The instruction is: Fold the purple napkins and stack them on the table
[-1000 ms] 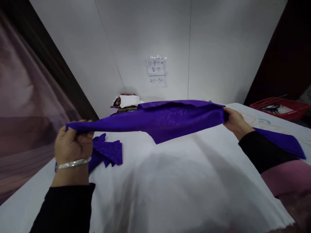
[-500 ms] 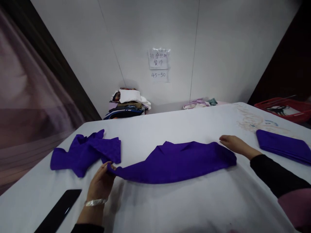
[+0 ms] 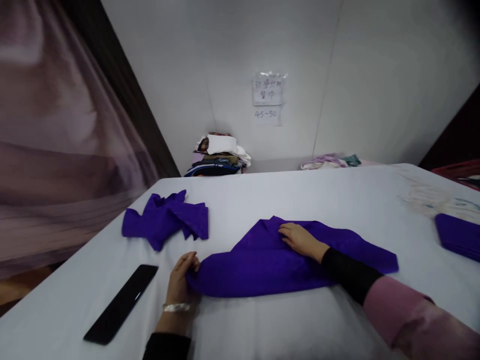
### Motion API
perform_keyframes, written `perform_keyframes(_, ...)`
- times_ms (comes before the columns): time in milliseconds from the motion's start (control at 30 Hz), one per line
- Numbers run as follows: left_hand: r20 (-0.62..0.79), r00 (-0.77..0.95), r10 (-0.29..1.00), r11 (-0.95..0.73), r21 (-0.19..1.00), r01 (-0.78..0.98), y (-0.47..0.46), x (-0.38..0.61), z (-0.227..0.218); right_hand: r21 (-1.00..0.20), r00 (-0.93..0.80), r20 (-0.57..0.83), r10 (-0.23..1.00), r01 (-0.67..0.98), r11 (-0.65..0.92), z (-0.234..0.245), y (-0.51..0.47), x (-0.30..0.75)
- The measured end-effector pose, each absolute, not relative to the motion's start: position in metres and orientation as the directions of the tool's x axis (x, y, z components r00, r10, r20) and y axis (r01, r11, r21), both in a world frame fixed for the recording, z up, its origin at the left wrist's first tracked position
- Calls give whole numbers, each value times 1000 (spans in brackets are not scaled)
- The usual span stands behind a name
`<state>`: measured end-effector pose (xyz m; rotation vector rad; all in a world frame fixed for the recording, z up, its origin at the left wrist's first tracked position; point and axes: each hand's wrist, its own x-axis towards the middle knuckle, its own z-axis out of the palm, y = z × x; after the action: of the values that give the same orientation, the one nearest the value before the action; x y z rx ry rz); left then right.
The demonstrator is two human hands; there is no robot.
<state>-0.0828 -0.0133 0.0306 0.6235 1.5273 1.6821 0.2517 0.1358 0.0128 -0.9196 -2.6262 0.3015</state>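
A purple cloth napkin point(image 3: 258, 270) lies loosely spread across the table before me, wrinkled along its far edge. My left hand point(image 3: 184, 265), with a silvery bracelet at the wrist, has its fingers closed on the napkin's left end. Over the middle of the cloth rests my right hand point(image 3: 302, 241), fingers stretched out and touching the upper layer, with nothing plainly pinched between them. Part of the napkin's right half is hidden under my right forearm. Another crumpled purple napkin point(image 3: 161, 220) sits beyond my left hand.
A black phone-like slab point(image 3: 122, 302) lies left of my left wrist. Folded purple cloth point(image 3: 459, 237) is at the right edge of the white-covered table point(image 3: 243, 192). Stacked clothes point(image 3: 219, 157) and other fabric point(image 3: 328, 161) stand behind it by the wall. Pinkish sheer drapery point(image 3: 63, 125) hangs at left.
My right hand has moved left from beside the napkin's right end onto its middle. The napkin's right end now lies flatter and farther out. The view has turned slightly left.
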Motion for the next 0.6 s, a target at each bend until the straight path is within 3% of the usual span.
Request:
perform_keyframes(133, -106, -629, 770, 55, 993, -99, -13, -84, 25, -250, -715, 274, 644, 593, 765, 8, 144, 247)
perform_keyframes(400, -23, -614, 789, 147, 977, 152, -18, -77, 21, -514, -465, 355, 811, 628, 585, 48, 165, 274)
perform_keyframes(500, 31, -579, 815, 169, 943, 288, -19, -77, 17, -510, -400, 428, 810, 634, 582, 81, 171, 296)
perform_keyframes(600, 65, -525, 849, 173, 904, 392, -19, -77, 14, -431, -327, 514, 793, 700, 569, 114, 170, 321)
